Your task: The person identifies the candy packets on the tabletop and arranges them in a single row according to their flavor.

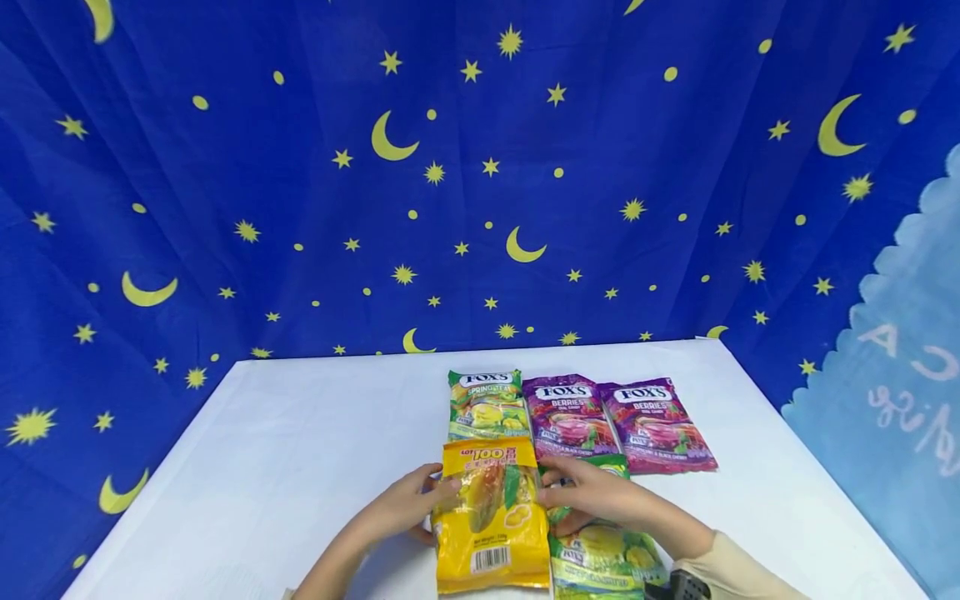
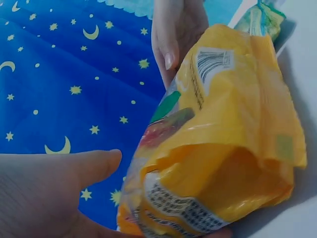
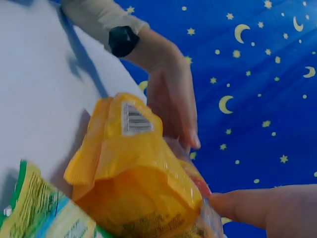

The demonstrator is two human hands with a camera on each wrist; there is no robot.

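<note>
Head view: the yellow bag (image 1: 491, 500), a mango pictured on its front, is held between two hands above the white table (image 1: 315, 450). At its left edge, the left hand (image 1: 408, 504) grips with partly curled fingers, thumb on the front; at its right edge, the right hand (image 1: 592, 492) grips likewise, above a green bag (image 1: 600, 554). Beyond it lies another green bag (image 1: 487, 408); beyond and rightward, two purple bags (image 1: 573, 425).

A yellow bag (image 2: 223, 114) slants between the left fingers (image 2: 101, 166) and right fingers (image 2: 170, 57), a green-edged packet (image 2: 262, 21) behind.
</note>
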